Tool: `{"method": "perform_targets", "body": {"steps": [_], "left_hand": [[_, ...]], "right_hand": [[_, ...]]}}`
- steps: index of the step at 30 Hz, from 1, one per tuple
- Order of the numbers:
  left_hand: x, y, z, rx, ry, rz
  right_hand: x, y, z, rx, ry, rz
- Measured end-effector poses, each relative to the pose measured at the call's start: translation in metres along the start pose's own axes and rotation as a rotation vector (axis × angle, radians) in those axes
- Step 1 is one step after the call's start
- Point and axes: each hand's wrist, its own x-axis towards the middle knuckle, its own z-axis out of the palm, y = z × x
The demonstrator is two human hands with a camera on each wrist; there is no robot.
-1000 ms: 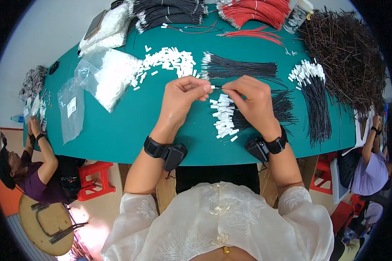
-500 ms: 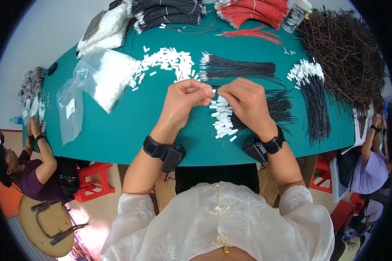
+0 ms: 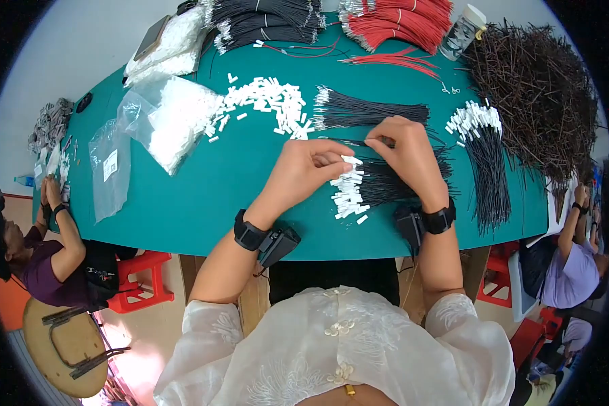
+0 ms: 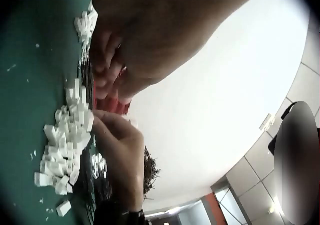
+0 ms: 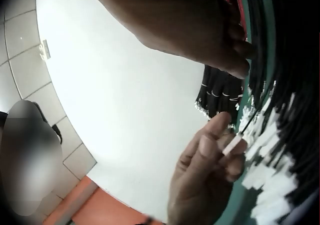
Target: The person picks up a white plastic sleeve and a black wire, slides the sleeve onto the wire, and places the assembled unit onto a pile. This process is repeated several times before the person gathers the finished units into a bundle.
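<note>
In the head view my left hand [image 3: 311, 169] is at the left end of a pile of white connector housings [image 3: 348, 193] fitted on black wires. Its thumb and fingers pinch a white connector housing [image 5: 232, 145] with a black wire running out of it, clearest in the right wrist view. My right hand [image 3: 402, 152] is a little farther right and higher, over the wires. Thumb and index fingertips come together at the end of a thin black wire [image 3: 348, 142]. Behind the hands lies a bundle of black wires [image 3: 379, 111] with bare metal ends.
Loose white housings [image 3: 267, 98] spill from a clear plastic bag [image 3: 172, 125] at the left. A second wired bundle [image 3: 490, 176] lies right, beside a heap of brown wires [image 3: 531, 101]. Red wires [image 3: 399, 24] and a jar [image 3: 463, 34] stand at the back. Other people sit at both ends.
The hands have parted from their close pinch. My left hand has come down with the housing to the pile; my right has drawn slightly right, to a black wire.
</note>
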Motion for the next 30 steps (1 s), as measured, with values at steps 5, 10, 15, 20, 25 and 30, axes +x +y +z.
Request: {"method": "perform_targets", "body": {"steps": [5,10,15,20,25,30], "left_hand": [[0.005,-0.006,-0.024,0.443,0.308,0.131],[0.013,-0.014,-0.031,0.918,0.468,0.332],[0.017,-0.015,-0.028,1.006,0.417,0.313],[0.021,-0.019,-0.03,1.07,0.384,0.35],[0.017,-0.008,-0.026,0.855,0.426,0.34],[0.006,0.007,-0.021,0.176,0.347,0.123]], "right_hand": [[0.0,0.011,0.018,-0.16,0.043,-0.047],[0.001,0.015,0.023,-0.141,-0.019,-0.01],[0.0,0.017,0.023,-0.161,0.044,-0.048],[0.005,0.01,0.021,-0.011,0.092,-0.017],[0.002,-0.003,0.018,0.269,0.101,0.04],[0.0,-0.017,0.006,0.307,0.172,0.03]]}}
